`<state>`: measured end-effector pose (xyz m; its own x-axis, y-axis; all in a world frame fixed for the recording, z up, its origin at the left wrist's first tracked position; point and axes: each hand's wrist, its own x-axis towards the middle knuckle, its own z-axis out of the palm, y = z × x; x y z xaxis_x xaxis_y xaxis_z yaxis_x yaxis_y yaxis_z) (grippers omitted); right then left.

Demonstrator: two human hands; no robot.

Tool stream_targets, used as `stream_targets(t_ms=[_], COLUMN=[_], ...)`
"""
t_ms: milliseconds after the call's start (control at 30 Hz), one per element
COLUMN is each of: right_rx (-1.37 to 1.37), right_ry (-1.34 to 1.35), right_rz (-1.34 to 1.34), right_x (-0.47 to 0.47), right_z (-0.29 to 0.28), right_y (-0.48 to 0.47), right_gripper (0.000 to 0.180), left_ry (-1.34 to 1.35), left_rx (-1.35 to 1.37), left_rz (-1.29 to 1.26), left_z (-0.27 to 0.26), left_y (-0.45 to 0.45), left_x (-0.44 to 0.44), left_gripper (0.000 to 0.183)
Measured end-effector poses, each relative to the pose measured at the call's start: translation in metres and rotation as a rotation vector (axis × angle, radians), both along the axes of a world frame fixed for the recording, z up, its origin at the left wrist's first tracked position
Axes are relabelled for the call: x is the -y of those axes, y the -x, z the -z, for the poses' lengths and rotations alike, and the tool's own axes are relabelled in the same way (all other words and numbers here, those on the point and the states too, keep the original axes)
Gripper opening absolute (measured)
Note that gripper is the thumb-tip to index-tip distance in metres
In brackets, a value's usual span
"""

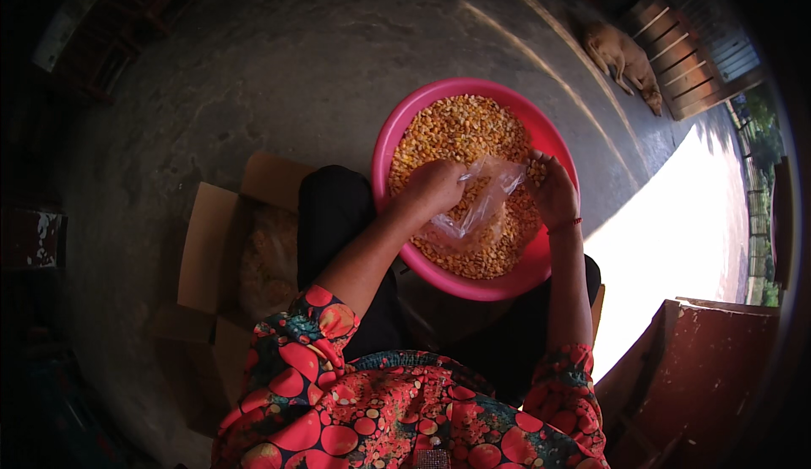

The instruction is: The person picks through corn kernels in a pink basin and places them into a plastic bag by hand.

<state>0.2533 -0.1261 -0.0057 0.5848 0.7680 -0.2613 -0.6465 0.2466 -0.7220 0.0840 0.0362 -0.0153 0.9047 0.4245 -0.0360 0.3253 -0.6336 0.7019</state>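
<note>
A pink plastic basin (382,152) stands before me, filled with dried corn kernels (466,121). Above the corn, my left hand (437,184) pinches the rim of a clear plastic bag (485,200). The bag's mouth spreads toward the right, and its lower part hangs over the kernels. At the bag's right edge, my right hand (552,190) is curled around some corn kernels, several of them showing at the fingers. A thin red bracelet circles the right wrist.
An open cardboard box (209,247) sits left of my knee, with filled clear bags (269,260) inside. A dog (624,60) lies on the concrete floor (304,70) by a slatted wooden gate (678,57). A worn red wooden panel (709,368) stands at lower right, near bright sunlit ground.
</note>
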Motion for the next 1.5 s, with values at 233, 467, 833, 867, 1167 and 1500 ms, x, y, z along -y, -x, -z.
stream_targets(t_ms=[233,467,833,867,1167,1500], right_rx=[0.039,0.045,0.007,-0.011,0.292,1.530], right_ry=[-0.098,0.041,-0.263,-0.310,-0.087,1.126], right_rz=[0.166,0.266,0.153,0.065,-0.121,-0.274], right_x=[0.008,0.013,0.005,0.000,-0.010,0.011], right_z=[0.003,0.019,0.004,-0.003,-0.009,0.047], right_y=[-0.020,-0.029,-0.021,-0.013,0.012,-0.014], right_gripper=[0.025,0.025,0.033,0.036,0.035,0.033], left_ry=[0.011,-0.005,0.039,0.021,-0.002,0.001], left_rx=[0.004,0.026,0.004,0.019,0.041,0.031], left_rz=[-0.007,-0.006,0.007,0.003,-0.007,-0.006], left_z=[0.011,0.009,0.010,0.011,0.013,0.005], left_y=[-0.002,-0.001,-0.002,-0.001,0.000,-0.001], left_x=[-0.001,-0.001,-0.003,-0.002,-0.002,-0.001], left_gripper=[0.018,0.014,0.015,0.015,0.016,0.015])
